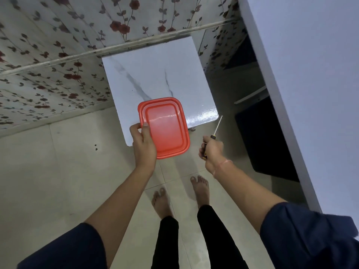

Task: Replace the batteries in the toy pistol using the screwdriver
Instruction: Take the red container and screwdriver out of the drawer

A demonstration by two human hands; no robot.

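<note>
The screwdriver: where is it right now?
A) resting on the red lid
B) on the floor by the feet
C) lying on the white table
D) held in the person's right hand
D: the right hand is closed around the handle of the screwdriver, its thin shaft pointing up and away, just off the table's near corner.

Both arms are stretched forward and down, dark sleeves pushed up above the elbows. The left hand [143,143] is closed on the near-left edge of the red container [167,131], thumb laid flat on top. To the right of that container, the right hand [212,150] is fisted around the screwdriver [213,135], its shaft pointed away.
</note>
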